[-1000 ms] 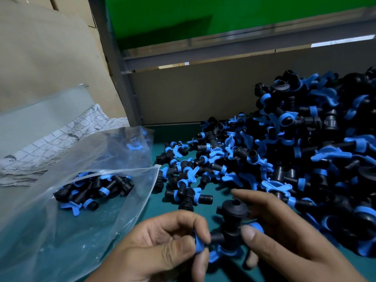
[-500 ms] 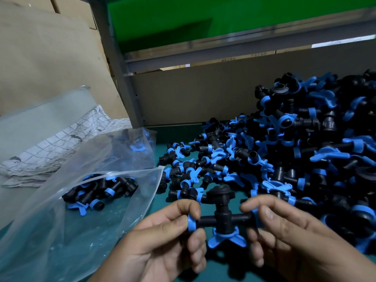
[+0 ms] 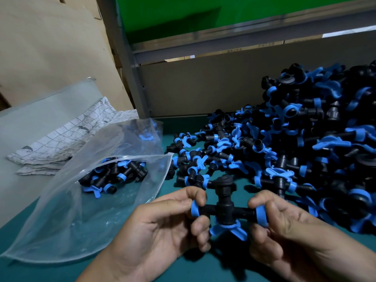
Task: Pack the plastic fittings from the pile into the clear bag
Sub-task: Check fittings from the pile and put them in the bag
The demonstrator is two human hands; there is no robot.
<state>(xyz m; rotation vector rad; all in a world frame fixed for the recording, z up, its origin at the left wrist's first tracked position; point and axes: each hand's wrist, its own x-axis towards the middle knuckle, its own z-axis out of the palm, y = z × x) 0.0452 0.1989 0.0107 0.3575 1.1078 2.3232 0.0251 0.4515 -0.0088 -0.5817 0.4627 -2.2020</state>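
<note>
1. The green table [image 3: 203,267] takes up the whole bottom of the frame, with a cardboard wall [image 3: 203,88] standing along its far edge and more cardboard [image 3: 50,47] leaning at the upper left.
2. The pile of fittings [image 3: 305,143] fills the right side and spills toward the centre, black bodies with blue rings and blue wing handles all tangled together (way too many to count).
3. The clear bag [image 3: 81,220] lies flat on the table at lower left, mouth facing the pile, with a small clump of bagged fittings [image 3: 114,176] inside it near the opening.
4. A patterned cloth [image 3: 71,139] sits crumpled at the left edge, behind the bag.
5. The left hand [image 3: 162,231], bottom centre, is palm up with fingers curled, and thumb and forefinger pinch the blue ring on the left end of one fitting.
6. The right hand [image 3: 284,231], bottom right, mirrors it, fingers curled and pinching the blue ring on the right end.
7. That held fitting [image 3: 223,208] hangs between the two hands just above the table, in front of the pile: cross-shaped, side arms level, black cap up, blue wing handle pointing down toward the camera.
</note>
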